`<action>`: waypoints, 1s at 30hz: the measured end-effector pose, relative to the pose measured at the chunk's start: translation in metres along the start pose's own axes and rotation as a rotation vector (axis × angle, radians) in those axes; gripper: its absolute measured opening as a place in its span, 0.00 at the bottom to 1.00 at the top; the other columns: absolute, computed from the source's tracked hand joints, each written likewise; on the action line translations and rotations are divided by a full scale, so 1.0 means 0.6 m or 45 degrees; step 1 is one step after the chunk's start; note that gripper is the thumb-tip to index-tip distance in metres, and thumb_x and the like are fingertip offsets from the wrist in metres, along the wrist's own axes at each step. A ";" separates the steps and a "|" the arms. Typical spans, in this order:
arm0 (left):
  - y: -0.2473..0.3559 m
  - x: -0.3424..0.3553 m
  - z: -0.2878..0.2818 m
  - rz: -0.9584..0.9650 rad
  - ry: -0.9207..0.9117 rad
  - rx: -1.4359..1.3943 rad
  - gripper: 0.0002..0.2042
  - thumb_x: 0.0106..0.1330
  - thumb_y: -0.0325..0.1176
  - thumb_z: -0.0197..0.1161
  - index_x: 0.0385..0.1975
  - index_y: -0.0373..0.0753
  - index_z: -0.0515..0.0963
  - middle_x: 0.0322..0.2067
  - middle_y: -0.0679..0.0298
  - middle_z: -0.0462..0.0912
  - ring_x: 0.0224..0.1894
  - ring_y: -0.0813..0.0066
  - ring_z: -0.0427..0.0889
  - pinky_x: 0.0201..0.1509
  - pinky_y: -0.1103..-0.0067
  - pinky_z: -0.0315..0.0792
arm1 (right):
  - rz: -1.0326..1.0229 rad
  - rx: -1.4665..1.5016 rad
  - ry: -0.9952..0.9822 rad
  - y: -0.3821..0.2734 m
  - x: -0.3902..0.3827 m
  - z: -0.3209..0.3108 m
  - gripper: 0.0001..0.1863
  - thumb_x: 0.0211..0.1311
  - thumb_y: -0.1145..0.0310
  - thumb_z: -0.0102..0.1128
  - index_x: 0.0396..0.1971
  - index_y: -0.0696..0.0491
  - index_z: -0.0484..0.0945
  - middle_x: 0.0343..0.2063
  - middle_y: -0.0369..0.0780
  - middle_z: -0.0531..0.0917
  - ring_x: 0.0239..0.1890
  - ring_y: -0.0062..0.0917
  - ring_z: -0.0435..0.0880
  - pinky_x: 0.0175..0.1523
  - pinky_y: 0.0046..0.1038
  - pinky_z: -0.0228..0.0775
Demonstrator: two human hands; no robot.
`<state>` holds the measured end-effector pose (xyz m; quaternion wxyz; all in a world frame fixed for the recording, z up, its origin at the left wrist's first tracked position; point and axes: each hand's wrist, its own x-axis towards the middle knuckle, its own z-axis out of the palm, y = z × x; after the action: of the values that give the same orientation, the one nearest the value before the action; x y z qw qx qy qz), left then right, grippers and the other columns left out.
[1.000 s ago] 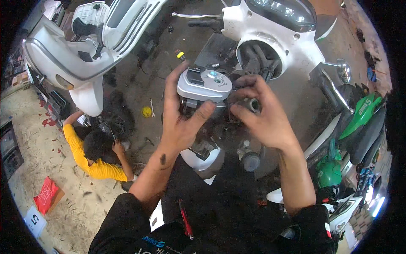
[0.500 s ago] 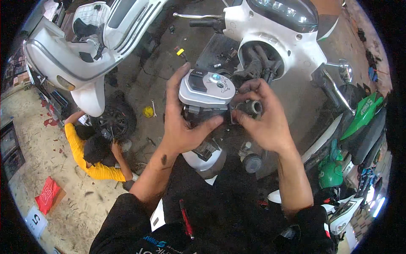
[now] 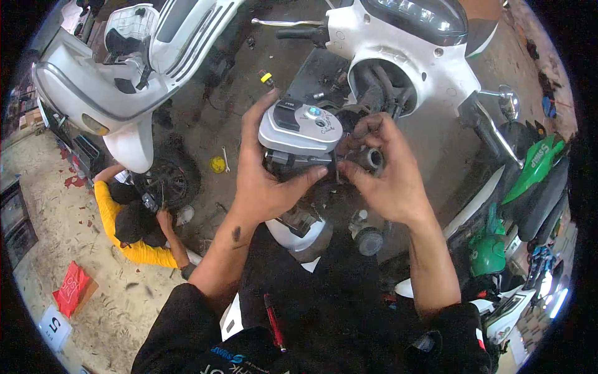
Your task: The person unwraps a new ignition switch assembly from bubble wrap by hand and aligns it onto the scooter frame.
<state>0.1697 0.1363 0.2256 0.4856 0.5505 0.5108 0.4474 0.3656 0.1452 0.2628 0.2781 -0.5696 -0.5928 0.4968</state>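
Note:
Between my hands is a scooter ignition switch (image 3: 301, 128), a rounded silver-grey cap with a black button, a keyhole with a small blue-green light, and a dark body underneath. My left hand (image 3: 265, 181) grips it, fingers along its left side and thumb across the dark lower front. At its right end my right hand (image 3: 389, 171) is closed, thumb and fingertips pinching the edge of the dark body. Just behind, the white scooter's front end (image 3: 408, 68) shows a round opening with dark hoses and cables. Whatever the right fingertips cover is hidden.
A second white scooter body (image 3: 106, 87) stands at the left. Below it a person in a yellow shirt (image 3: 146, 249) works at a black wheel (image 3: 168, 181). A wrench (image 3: 226, 159) and a yellow roll (image 3: 217, 164) lie on the floor. Green panels (image 3: 536, 168) and a green helmet (image 3: 488, 254) are at right.
The ignition switch has shifted slightly left and tilted in my left hand. My right hand stays at its right end, fingers moved a little. The person in yellow has moved their hand lower.

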 end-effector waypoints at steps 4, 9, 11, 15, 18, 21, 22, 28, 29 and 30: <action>0.007 0.001 0.002 0.039 -0.019 0.041 0.49 0.42 0.23 0.77 0.66 0.36 0.52 0.55 0.55 0.69 0.58 0.65 0.71 0.64 0.70 0.65 | -0.048 -0.025 -0.002 0.006 0.001 -0.003 0.22 0.49 0.78 0.66 0.44 0.58 0.68 0.37 0.46 0.81 0.44 0.34 0.83 0.50 0.31 0.71; 0.002 -0.008 0.003 -0.050 0.010 -0.059 0.50 0.41 0.22 0.77 0.67 0.37 0.52 0.54 0.55 0.70 0.58 0.66 0.72 0.63 0.70 0.65 | 0.011 0.059 -0.069 0.013 0.001 -0.004 0.15 0.51 0.74 0.64 0.39 0.59 0.74 0.36 0.48 0.80 0.45 0.40 0.82 0.48 0.34 0.71; -0.003 -0.010 0.006 -0.032 0.032 -0.045 0.51 0.41 0.21 0.77 0.67 0.37 0.51 0.54 0.56 0.70 0.57 0.66 0.72 0.63 0.70 0.66 | -0.084 -0.057 -0.064 0.020 0.001 -0.009 0.13 0.51 0.73 0.64 0.37 0.60 0.76 0.35 0.48 0.80 0.43 0.41 0.81 0.47 0.35 0.71; -0.001 -0.008 0.006 -0.084 0.030 -0.114 0.50 0.42 0.22 0.78 0.67 0.37 0.52 0.54 0.56 0.70 0.57 0.67 0.72 0.63 0.70 0.66 | -0.236 -0.178 -0.114 0.018 0.009 -0.021 0.09 0.51 0.72 0.64 0.30 0.61 0.78 0.32 0.48 0.79 0.39 0.45 0.79 0.45 0.38 0.70; 0.004 -0.003 0.004 -0.013 0.018 0.000 0.49 0.43 0.23 0.77 0.66 0.37 0.52 0.55 0.56 0.69 0.57 0.66 0.72 0.62 0.70 0.67 | -0.195 -0.199 -0.192 0.009 0.017 -0.029 0.10 0.51 0.71 0.64 0.29 0.63 0.78 0.33 0.49 0.79 0.39 0.45 0.79 0.45 0.39 0.70; 0.017 -0.003 0.005 -0.078 0.002 -0.008 0.49 0.43 0.23 0.78 0.66 0.37 0.52 0.54 0.56 0.70 0.57 0.66 0.72 0.62 0.70 0.67 | -0.161 -0.234 -0.271 0.008 0.025 -0.032 0.10 0.51 0.71 0.63 0.29 0.64 0.79 0.34 0.51 0.79 0.40 0.47 0.79 0.46 0.38 0.71; 0.015 -0.007 0.006 -0.072 0.024 0.007 0.48 0.43 0.23 0.77 0.66 0.37 0.52 0.54 0.56 0.69 0.57 0.65 0.72 0.62 0.70 0.67 | -0.166 -0.236 -0.272 0.007 0.027 -0.032 0.10 0.51 0.71 0.63 0.29 0.64 0.79 0.34 0.51 0.79 0.40 0.47 0.79 0.46 0.38 0.71; 0.008 -0.013 0.007 0.016 0.034 0.042 0.48 0.44 0.22 0.76 0.65 0.36 0.51 0.55 0.54 0.68 0.57 0.65 0.72 0.62 0.70 0.67 | -0.140 -0.219 -0.406 0.011 0.033 -0.035 0.11 0.50 0.72 0.62 0.31 0.64 0.80 0.38 0.52 0.79 0.44 0.48 0.79 0.49 0.39 0.71; 0.008 -0.013 0.007 0.011 0.028 0.059 0.48 0.45 0.22 0.76 0.65 0.35 0.51 0.55 0.54 0.67 0.57 0.65 0.72 0.62 0.70 0.67 | -0.154 -0.201 -0.403 0.011 0.033 -0.033 0.11 0.50 0.72 0.62 0.32 0.64 0.80 0.39 0.52 0.79 0.45 0.48 0.78 0.50 0.39 0.70; 0.008 -0.013 0.007 0.012 0.027 0.057 0.48 0.45 0.22 0.76 0.65 0.35 0.51 0.55 0.54 0.67 0.57 0.65 0.72 0.62 0.70 0.67 | -0.166 -0.183 -0.398 0.013 0.033 -0.032 0.11 0.51 0.72 0.61 0.32 0.64 0.80 0.41 0.52 0.78 0.46 0.47 0.78 0.51 0.39 0.70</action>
<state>0.1739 0.1283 0.2296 0.4658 0.5589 0.5232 0.4438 0.3819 0.1680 0.2581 0.1728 -0.4642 -0.6986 0.5163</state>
